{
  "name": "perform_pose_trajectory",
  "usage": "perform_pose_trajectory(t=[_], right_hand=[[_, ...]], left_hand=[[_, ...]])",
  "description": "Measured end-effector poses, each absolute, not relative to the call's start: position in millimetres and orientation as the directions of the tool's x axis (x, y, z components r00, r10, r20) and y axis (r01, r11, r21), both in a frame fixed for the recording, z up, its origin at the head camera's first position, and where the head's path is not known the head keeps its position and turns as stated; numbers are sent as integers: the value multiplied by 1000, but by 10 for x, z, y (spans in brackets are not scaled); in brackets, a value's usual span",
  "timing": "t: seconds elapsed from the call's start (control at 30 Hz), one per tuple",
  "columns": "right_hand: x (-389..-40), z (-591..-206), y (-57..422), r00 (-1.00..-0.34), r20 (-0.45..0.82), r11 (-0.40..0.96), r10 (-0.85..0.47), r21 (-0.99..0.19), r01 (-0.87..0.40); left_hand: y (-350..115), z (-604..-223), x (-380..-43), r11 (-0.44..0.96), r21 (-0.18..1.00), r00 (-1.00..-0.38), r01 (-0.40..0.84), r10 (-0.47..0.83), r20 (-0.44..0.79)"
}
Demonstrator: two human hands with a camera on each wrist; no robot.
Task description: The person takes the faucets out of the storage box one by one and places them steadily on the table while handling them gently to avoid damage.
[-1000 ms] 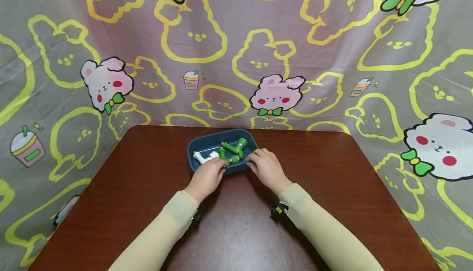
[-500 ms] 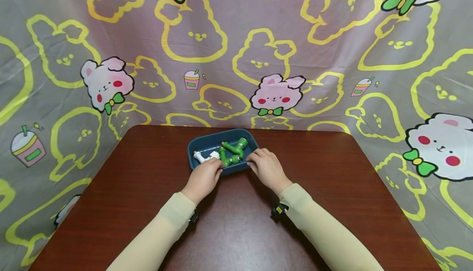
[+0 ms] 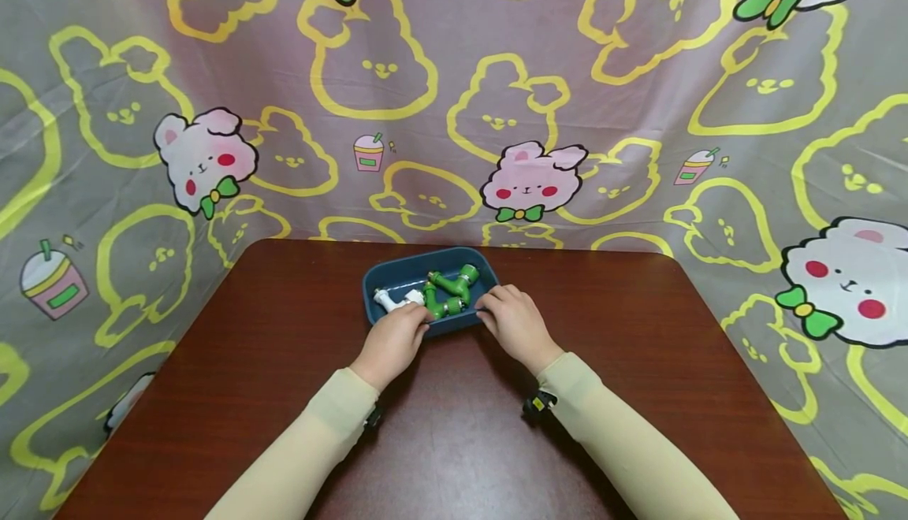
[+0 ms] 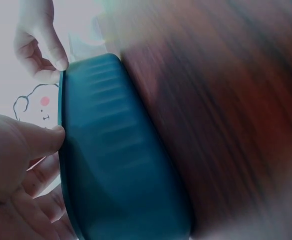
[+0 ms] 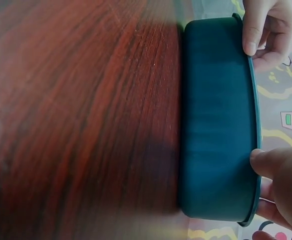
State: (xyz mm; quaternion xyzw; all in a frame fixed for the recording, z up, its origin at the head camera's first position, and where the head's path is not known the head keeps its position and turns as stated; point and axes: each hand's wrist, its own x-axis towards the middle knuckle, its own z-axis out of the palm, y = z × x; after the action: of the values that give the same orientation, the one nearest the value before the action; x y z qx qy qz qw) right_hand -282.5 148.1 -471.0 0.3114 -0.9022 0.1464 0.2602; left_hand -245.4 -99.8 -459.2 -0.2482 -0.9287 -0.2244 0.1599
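Note:
A dark blue plastic basin (image 3: 454, 327) stands near the table's far edge. Inside lie two green tap-like fittings (image 3: 459, 287) and a white one (image 3: 387, 302), partly hidden by my left hand (image 3: 390, 343). That hand pinches the near rim left of centre, thumb outside and fingers over the inner side, as the left wrist view shows on the basin wall (image 4: 121, 165). Farther right along the same rim, my right hand (image 3: 518, 325) pinches it near the corner. In the right wrist view, the basin's long side (image 5: 218, 120) has its base at the tabletop.
A brown wood-grain table (image 3: 284, 362) with rounded far corners lies beneath. Patterned cloth (image 3: 426, 134) with cartoon rabbits hangs close behind it and along both sides. A small black camera (image 3: 541, 403) sits at my right wrist.
My left hand has shifted slightly left along the rim. The basin has moved very slightly right, its fittings with it. My right hand keeps its hold at the corner.

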Motion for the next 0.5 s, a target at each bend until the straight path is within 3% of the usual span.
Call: perform_pose_trajectory(t=[0.5], right_hand=[[-2753, -4684, 1568, -697, 529, 779, -484, -103, -619]], left_hand=[[-934, -4603, -2469, 772, 325, -817, 547, 407, 408]])
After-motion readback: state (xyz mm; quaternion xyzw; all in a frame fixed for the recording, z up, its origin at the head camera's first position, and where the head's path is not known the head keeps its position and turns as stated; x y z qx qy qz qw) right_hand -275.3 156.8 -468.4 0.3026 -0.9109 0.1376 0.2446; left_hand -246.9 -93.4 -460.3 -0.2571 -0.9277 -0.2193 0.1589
